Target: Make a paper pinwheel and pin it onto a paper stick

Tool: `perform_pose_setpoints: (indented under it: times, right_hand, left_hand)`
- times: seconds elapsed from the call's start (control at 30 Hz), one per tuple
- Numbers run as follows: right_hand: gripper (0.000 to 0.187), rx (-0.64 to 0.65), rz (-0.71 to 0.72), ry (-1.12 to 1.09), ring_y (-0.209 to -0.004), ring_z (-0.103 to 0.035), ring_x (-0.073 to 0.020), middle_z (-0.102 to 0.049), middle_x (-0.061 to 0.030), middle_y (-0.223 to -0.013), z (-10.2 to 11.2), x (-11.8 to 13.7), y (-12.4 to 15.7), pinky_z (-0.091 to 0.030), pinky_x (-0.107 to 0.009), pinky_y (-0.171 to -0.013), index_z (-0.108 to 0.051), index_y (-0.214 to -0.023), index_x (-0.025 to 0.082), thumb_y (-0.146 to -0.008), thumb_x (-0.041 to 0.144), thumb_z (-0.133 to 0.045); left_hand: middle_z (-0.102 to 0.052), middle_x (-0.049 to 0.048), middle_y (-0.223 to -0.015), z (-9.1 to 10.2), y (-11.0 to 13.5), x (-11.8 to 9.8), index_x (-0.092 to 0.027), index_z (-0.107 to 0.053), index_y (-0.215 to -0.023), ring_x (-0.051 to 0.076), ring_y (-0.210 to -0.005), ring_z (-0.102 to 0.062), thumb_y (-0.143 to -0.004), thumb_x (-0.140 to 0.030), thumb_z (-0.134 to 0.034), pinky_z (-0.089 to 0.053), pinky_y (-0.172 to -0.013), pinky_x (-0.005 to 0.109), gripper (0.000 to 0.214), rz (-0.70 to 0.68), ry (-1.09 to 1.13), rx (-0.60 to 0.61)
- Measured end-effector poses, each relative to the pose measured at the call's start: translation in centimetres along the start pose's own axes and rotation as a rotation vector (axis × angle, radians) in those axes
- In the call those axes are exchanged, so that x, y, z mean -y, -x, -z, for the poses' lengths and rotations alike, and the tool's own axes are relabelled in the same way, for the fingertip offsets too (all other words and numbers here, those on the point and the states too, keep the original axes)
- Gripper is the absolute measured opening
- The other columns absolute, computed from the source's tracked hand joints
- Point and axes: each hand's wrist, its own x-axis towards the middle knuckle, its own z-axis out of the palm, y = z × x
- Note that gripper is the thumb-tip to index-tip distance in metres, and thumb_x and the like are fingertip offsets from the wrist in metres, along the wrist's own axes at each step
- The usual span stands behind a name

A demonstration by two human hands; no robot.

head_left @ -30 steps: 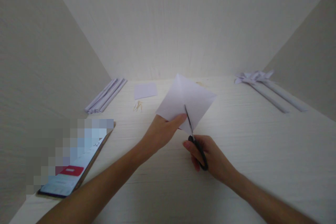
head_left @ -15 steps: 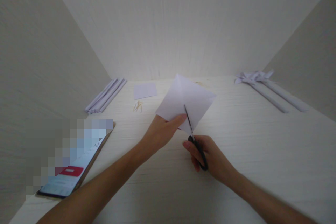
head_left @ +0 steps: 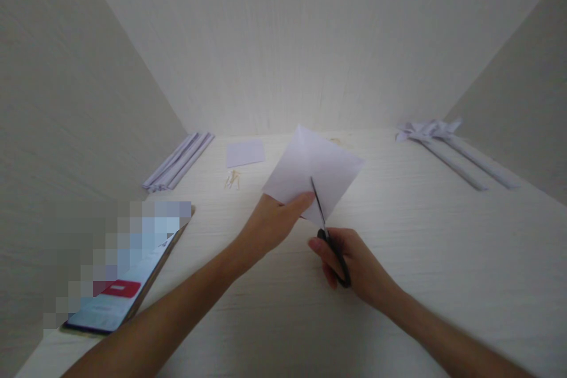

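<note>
My left hand pinches the near corner of a white square sheet of paper, holding it up off the table with a crease down its middle. My right hand is closed round the black handles of a pair of scissors. The blades point up and away into the sheet's lower edge, just right of my left thumb.
A phone lies at the near left on the pale wooden table. Rolled paper sticks, a small paper square and small toothpick-like sticks lie at the back left. Paper pinwheels on sticks lie at the back right. Walls enclose three sides.
</note>
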Motion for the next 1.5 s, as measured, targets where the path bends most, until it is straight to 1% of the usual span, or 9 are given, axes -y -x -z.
perform_pose_setpoints:
  times: [0.33,0.47,0.57,0.73,0.9,1.03,1.23,1.33,1.5]
  right_hand:
    - [0.042,0.010,0.028,-0.041,-0.034,-0.039,-0.0068,-0.045,0.0031,-0.038,-0.1,-0.2,-0.2,-0.027,-0.019,-0.037,-0.043,-0.052,0.017,-0.076,0.051,-0.046]
    - [0.041,0.007,0.038,-0.062,-0.034,-0.039,-0.0067,-0.046,0.0032,-0.039,-0.1,-0.2,-0.3,-0.027,-0.019,-0.037,-0.043,-0.051,0.017,-0.075,0.051,-0.048]
    - [0.042,-0.002,0.058,-0.070,-0.035,-0.038,-0.0066,-0.046,0.0024,-0.038,0.0,-0.2,-0.3,-0.027,-0.020,-0.037,-0.042,-0.049,0.017,-0.075,0.050,-0.048]
    - [0.045,-0.082,0.134,-0.119,-0.036,-0.038,-0.0076,-0.045,0.0017,-0.036,0.3,0.1,-0.4,-0.029,-0.021,-0.039,-0.042,-0.046,0.018,-0.076,0.051,-0.044]
    - [0.045,-0.120,0.170,-0.163,-0.036,-0.036,-0.0077,-0.046,0.0005,-0.037,0.4,0.2,-0.4,-0.027,-0.022,-0.039,-0.044,-0.046,0.018,-0.078,0.049,-0.039]
    - [0.043,-0.097,0.172,-0.189,-0.035,-0.035,-0.0075,-0.046,0.0009,-0.037,0.4,0.1,-0.4,-0.026,-0.022,-0.038,-0.044,-0.048,0.017,-0.076,0.050,-0.040]
    - [0.050,-0.071,0.212,-0.192,-0.035,-0.035,-0.0072,-0.045,0.0007,-0.036,0.3,0.0,-0.5,-0.026,-0.022,-0.038,-0.045,-0.046,0.017,-0.074,0.058,-0.039]
    - [0.051,-0.053,0.199,-0.190,-0.036,-0.034,-0.0069,-0.045,0.0009,-0.037,0.4,-0.2,-0.6,-0.025,-0.021,-0.037,-0.045,-0.049,0.016,-0.074,0.061,-0.038]
    - [0.049,0.003,0.176,-0.181,-0.036,-0.034,-0.0065,-0.046,0.0012,-0.040,0.4,-0.3,-0.6,-0.024,-0.020,-0.036,-0.044,-0.053,0.017,-0.075,0.060,-0.038]
  left_hand:
    - [-0.060,0.0006,-0.066,1.0,-0.7,-0.7,-0.014,-0.058,-0.072,0.012,-0.057,-0.053,-0.068,-0.030,-0.057,-0.043,-0.055,0.024,0.017,-0.071,0.161,-0.061]
    - [-0.052,-0.0036,-0.056,1.8,-1.1,-0.9,-0.015,-0.053,-0.062,0.007,-0.051,-0.046,-0.069,-0.026,-0.056,-0.037,-0.049,0.019,0.014,-0.157,0.197,-0.128]
    - [-0.050,-0.0048,-0.051,2.0,-1.2,-1.0,-0.015,-0.050,-0.057,0.005,-0.048,-0.043,-0.067,-0.024,-0.057,-0.032,-0.046,0.017,0.015,-0.145,0.206,-0.131]
    - [-0.054,-0.0043,-0.051,1.7,-0.9,-1.1,-0.013,-0.054,-0.055,0.006,-0.047,-0.046,-0.064,-0.021,-0.059,-0.034,-0.046,0.018,0.012,-0.046,0.167,0.014]
    - [-0.063,-0.0004,-0.057,1.1,-0.5,-1.2,-0.012,-0.061,-0.059,0.011,-0.058,-0.056,-0.058,-0.018,-0.063,-0.043,-0.060,0.023,0.006,0.072,0.130,0.204]
    - [-0.066,0.0014,-0.063,0.9,-0.5,-1.0,-0.012,-0.065,-0.065,0.013,-0.062,-0.058,-0.058,-0.017,-0.063,-0.044,-0.063,0.025,0.009,0.113,0.160,0.246]
    - [-0.068,0.0021,-0.068,0.8,-0.3,-0.9,-0.012,-0.067,-0.070,0.015,-0.067,-0.061,-0.059,-0.016,-0.062,-0.046,-0.067,0.027,0.012,0.081,0.153,0.297]
    - [-0.068,0.0018,-0.068,0.9,-0.2,-1.0,-0.013,-0.067,-0.069,0.016,-0.070,-0.061,-0.061,-0.018,-0.062,-0.047,-0.068,0.027,0.011,0.013,0.125,0.228]
    - [-0.065,0.0010,-0.060,1.2,-0.6,-1.2,-0.012,-0.065,-0.062,0.015,-0.060,-0.059,-0.060,-0.026,-0.064,-0.048,-0.058,0.026,0.014,-0.071,0.117,-0.118]
